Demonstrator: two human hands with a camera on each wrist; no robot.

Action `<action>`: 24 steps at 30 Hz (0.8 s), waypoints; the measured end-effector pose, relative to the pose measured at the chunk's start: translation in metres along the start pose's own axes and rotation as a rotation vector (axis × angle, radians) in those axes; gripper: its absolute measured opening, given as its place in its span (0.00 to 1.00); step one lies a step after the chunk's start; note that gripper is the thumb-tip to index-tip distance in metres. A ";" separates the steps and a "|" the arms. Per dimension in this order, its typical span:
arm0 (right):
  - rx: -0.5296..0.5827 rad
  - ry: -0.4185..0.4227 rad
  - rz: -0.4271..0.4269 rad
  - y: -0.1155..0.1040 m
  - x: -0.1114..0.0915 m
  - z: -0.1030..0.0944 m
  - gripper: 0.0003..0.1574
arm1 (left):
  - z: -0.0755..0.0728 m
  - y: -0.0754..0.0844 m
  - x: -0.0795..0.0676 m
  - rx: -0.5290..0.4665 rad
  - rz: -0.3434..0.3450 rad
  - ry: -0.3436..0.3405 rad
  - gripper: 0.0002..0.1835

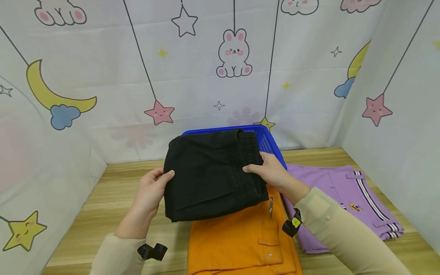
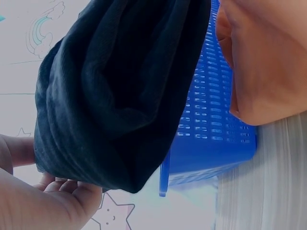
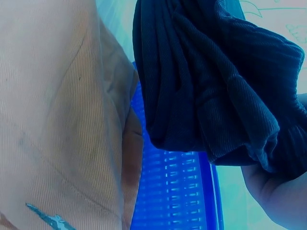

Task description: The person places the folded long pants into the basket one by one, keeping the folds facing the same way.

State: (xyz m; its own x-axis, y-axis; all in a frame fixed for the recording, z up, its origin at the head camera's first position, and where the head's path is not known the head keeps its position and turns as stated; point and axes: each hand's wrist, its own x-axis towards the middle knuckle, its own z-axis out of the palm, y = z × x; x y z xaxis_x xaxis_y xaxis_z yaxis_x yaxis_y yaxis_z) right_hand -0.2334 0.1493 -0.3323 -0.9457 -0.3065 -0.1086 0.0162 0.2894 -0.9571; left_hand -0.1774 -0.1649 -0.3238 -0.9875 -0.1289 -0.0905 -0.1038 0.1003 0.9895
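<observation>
Folded black pants (image 1: 206, 172) with a ribbed elastic waistband are held up in the air between both hands. My left hand (image 1: 149, 191) grips their left edge, thumb on the front face. My right hand (image 1: 271, 172) pinches the waistband end on the right, its thumb on top. Behind and below the bundle stands a blue plastic basket (image 1: 266, 141), partly covered by it in the head view. In the left wrist view the layered folds of the black pants (image 2: 110, 105) show, with fingers behind them. The right wrist view shows gathered folds of the same pants (image 3: 206, 91).
Folded orange pants (image 1: 233, 240) lie in front of the basket, close to its wall. Folded purple pants (image 1: 330, 198) with striped trim lie on the wooden table (image 1: 113, 194) at the right. A printed cloth backdrop (image 1: 192, 88) encloses the back and sides.
</observation>
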 end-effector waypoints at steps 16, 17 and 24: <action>0.019 0.003 -0.020 0.007 -0.002 -0.008 0.32 | 0.011 -0.003 0.006 0.025 0.006 0.010 0.17; 0.020 0.006 -0.021 0.007 -0.002 -0.009 0.32 | 0.012 -0.003 0.006 0.023 0.006 0.008 0.17; -0.027 0.045 0.020 0.011 -0.002 -0.012 0.47 | 0.016 -0.006 0.006 0.020 -0.006 -0.003 0.17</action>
State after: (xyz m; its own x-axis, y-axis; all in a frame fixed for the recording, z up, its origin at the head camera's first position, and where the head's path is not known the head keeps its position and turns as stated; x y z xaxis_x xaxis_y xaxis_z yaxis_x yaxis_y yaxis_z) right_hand -0.2354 0.1640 -0.3395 -0.9589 -0.2592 -0.1153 0.0274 0.3198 -0.9471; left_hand -0.1843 -0.1500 -0.3316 -0.9873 -0.1261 -0.0966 -0.1117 0.1193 0.9866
